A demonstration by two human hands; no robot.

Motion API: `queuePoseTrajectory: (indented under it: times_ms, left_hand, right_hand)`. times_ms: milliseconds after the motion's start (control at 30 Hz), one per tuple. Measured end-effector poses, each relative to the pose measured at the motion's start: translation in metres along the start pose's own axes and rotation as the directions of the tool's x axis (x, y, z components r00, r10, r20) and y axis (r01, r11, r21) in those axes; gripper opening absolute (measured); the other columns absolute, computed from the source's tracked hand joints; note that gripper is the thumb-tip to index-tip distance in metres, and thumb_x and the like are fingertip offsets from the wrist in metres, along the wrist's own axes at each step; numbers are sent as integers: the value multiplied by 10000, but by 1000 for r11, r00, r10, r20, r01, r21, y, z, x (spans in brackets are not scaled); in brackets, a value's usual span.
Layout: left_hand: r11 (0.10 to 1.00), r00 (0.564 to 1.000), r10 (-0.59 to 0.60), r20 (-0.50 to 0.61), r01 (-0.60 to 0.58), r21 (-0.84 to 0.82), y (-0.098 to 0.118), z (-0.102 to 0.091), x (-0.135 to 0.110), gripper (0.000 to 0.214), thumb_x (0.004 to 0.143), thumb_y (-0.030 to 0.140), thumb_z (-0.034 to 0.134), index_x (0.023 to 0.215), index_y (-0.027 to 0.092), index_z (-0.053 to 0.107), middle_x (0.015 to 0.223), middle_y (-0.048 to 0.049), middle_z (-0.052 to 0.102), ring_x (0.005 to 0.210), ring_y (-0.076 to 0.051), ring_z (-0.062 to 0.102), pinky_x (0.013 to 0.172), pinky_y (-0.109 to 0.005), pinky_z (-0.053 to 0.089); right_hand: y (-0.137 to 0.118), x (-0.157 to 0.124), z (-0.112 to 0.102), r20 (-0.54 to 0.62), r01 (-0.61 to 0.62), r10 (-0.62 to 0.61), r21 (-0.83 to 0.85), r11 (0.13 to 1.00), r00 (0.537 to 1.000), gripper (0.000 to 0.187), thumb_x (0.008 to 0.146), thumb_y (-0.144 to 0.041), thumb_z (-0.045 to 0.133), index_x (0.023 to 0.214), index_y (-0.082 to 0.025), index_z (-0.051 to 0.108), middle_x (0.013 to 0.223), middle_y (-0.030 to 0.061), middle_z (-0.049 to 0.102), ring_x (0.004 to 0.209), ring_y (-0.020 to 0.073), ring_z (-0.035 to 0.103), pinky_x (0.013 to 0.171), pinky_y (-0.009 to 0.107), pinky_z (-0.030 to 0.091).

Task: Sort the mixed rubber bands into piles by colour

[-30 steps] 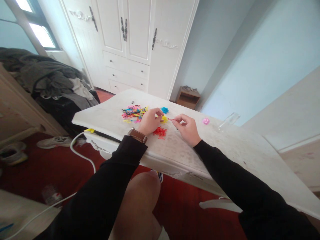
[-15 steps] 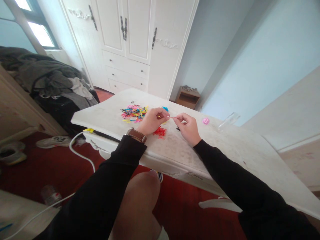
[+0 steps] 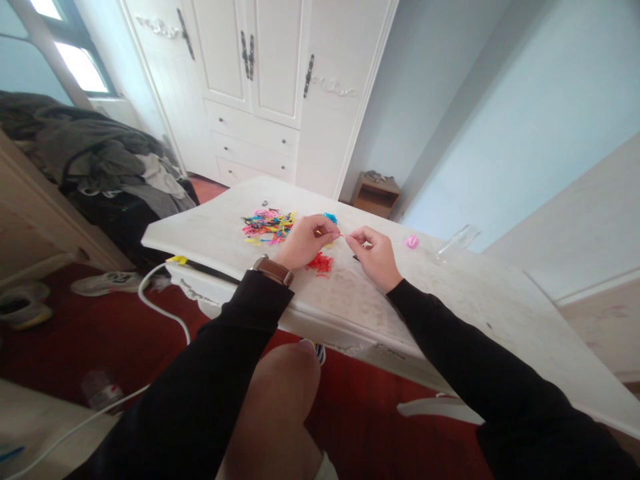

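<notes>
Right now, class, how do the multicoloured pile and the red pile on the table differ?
The multicoloured pile shows several colours; the red pile looks only red. The multicoloured pile spreads wider than the red pile. The multicoloured pile lies left of the left hand; the red pile, toward the right hand. Both are loose heaps on the table.

Looks like you're in plain black long sleeves (image 3: 220,363), plus a chunky brown strap (image 3: 274,269) with silvery metal bits on your left wrist, and some pale cloth (image 3: 327,469) by your bare leg (image 3: 275,400).
</notes>
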State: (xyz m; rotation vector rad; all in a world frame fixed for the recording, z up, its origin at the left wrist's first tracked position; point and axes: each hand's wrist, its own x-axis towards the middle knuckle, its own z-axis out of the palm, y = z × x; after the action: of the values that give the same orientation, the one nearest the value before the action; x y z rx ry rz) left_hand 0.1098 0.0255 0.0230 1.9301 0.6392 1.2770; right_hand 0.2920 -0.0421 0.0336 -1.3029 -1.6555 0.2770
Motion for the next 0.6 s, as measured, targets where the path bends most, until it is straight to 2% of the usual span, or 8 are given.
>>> queuePoseTrajectory:
  times_ms: [333, 400, 500, 567, 600]
  left_hand:
    - [998, 1000, -15, -8, 15, 57, -1, -1, 0, 89, 762, 247, 655, 720, 174, 683, 702, -23, 680, 660, -149, 584, 654, -288, 451]
    - [996, 996, -19, -82, 26, 82, -4, -3, 1, 74, 751, 226, 635, 708, 176, 669, 699, -21, 670, 658, -148, 579, 659, -290, 449]
    - [993, 978, -34, -207, 56, 104, -6, -5, 1, 56, 743, 206, 623, 706, 179, 655, 705, -21, 658, 660, -148, 573, 663, -290, 445]
    - [995, 979, -32, -202, 50, 87, -5, -5, 2, 51, 745, 206, 623, 711, 180, 650, 714, -22, 655, 669, -149, 573, 666, -288, 449]
    - [997, 986, -22, -167, 35, 72, -4, -5, 2, 53, 748, 210, 625, 712, 179, 648, 718, -23, 655, 676, -150, 575, 669, -287, 453]
  right_hand:
    - [-2, 3, -3, 7, 56, -55, -49, 997, 998, 179, 875, -339, 626, 756, -211, 666, 737, 12, 694, 690, 171, 590, 645, 311, 450]
    - [-1, 8, -9, -56, 72, -76, -69, 995, 996, 162, 864, -312, 616, 737, -215, 646, 722, 13, 681, 689, 176, 587, 647, 316, 443]
    - [3, 16, -20, -254, 66, -88, -94, 993, 963, 151, 858, -287, 593, 723, -220, 611, 716, 18, 660, 701, 184, 588, 638, 317, 427]
    - [4, 18, -23, -333, 50, -77, -91, 995, 940, 141, 857, -279, 586, 731, -220, 603, 721, 19, 652, 698, 184, 583, 628, 316, 420]
    - [4, 18, -22, -328, 48, -74, -86, 995, 942, 137, 858, -278, 587, 735, -219, 603, 720, 18, 649, 691, 182, 579, 628, 315, 420]
